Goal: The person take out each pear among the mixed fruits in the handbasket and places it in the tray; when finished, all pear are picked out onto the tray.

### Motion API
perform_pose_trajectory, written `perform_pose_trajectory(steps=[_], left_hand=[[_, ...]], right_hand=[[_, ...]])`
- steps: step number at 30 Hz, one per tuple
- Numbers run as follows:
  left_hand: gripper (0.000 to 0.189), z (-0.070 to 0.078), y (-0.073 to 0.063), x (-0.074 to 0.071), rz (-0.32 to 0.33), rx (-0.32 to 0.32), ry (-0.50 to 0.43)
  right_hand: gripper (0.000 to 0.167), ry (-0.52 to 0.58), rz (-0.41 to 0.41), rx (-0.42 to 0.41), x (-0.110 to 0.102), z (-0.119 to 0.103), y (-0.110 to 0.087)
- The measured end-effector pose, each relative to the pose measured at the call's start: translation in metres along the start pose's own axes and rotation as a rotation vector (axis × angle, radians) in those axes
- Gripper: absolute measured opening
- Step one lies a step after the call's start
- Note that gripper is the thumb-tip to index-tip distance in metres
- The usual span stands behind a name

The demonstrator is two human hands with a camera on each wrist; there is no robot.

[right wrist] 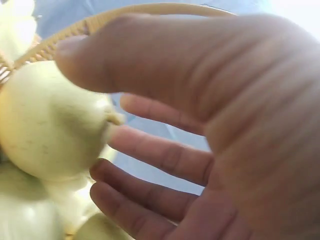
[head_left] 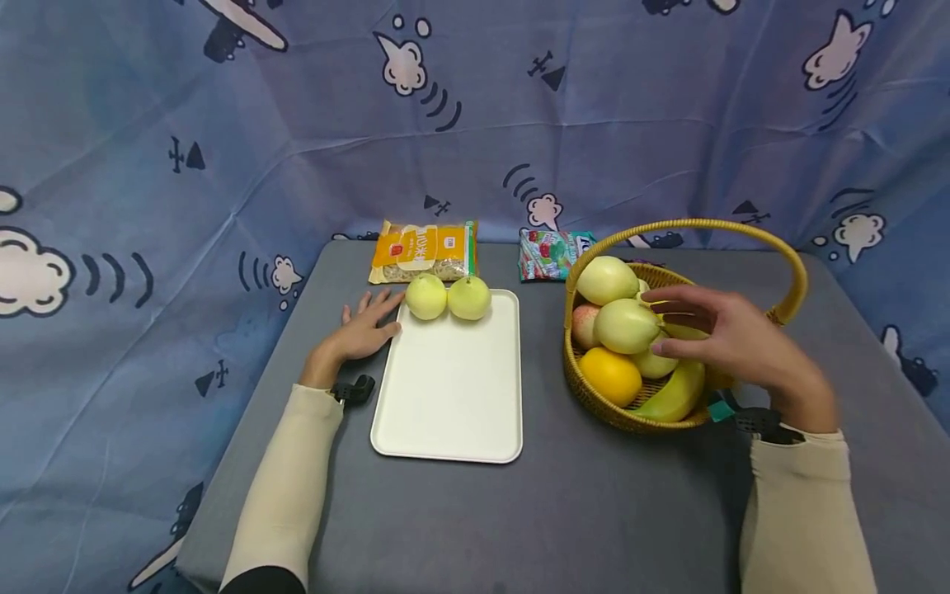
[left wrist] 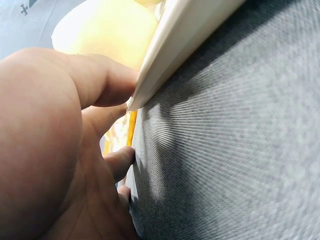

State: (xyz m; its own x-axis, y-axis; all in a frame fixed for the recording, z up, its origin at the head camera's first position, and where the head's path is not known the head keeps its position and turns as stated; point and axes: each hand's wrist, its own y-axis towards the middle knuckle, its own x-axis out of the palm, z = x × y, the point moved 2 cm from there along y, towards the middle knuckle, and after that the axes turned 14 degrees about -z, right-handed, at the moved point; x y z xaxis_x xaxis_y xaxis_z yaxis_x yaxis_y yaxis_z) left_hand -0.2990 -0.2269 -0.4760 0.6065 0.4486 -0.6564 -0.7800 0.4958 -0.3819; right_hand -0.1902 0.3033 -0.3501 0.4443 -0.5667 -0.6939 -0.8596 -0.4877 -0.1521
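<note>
My left hand (head_left: 364,328) lies at the left rim of the white tray (head_left: 449,388), fingers spread and thumb touching its edge. Two round yellow-green fruits (head_left: 469,299) sit side by side at the tray's far end. Over the wicker basket (head_left: 750,229), my right hand (head_left: 731,334) reaches in with fingers and thumb apart. Close to its fingertips is a pale green round fruit (right wrist: 55,122) with a stubby stem, lying on top of the others. Nothing is enclosed in the right palm.
The basket also holds another pale fruit (head_left: 607,280), an orange (head_left: 610,376), a reddish fruit (head_left: 585,326) and a banana (head_left: 674,394). Its tall handle arches over them. Behind the tray lies a yellow grain packet (head_left: 425,250); a green-red packet (head_left: 552,254) lies left of the basket.
</note>
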Motion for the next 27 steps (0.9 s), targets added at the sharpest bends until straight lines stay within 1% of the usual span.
perform_pose_trajectory(steps=[4, 7, 9, 16, 20, 23, 27], left_hand=[[0.068, -0.002, 0.000, 0.000, 0.002, -0.002, 0.004], [0.068, -0.002, 0.000, 0.001, 0.002, -0.005, 0.002], [0.069, -0.002, 0.000, 0.001, -0.001, -0.009, 0.000], [0.069, -0.001, 0.000, 0.002, -0.003, -0.022, 0.000], [0.069, -0.002, 0.000, 0.002, 0.001, -0.020, 0.000], [0.068, -0.002, 0.001, 0.001, 0.001, -0.015, 0.000], [0.068, -0.001, 0.001, 0.000, 0.002, -0.010, 0.005]], right_hand=[[0.071, 0.015, -0.064, -0.051, 0.008, 0.004, 0.013], [0.079, 0.027, -0.103, -0.034, 0.012, 0.006, 0.020], [0.081, 0.028, -0.112, -0.022, 0.015, 0.008, 0.023], [0.082, 0.022, -0.078, 0.038, 0.021, 0.011, 0.030], [0.081, 0.014, -0.056, 0.051, 0.020, 0.010, 0.030], [0.078, 0.019, -0.035, 0.051, 0.017, 0.009, 0.027], [0.074, 0.045, 0.012, 0.033, 0.012, 0.005, 0.017]])
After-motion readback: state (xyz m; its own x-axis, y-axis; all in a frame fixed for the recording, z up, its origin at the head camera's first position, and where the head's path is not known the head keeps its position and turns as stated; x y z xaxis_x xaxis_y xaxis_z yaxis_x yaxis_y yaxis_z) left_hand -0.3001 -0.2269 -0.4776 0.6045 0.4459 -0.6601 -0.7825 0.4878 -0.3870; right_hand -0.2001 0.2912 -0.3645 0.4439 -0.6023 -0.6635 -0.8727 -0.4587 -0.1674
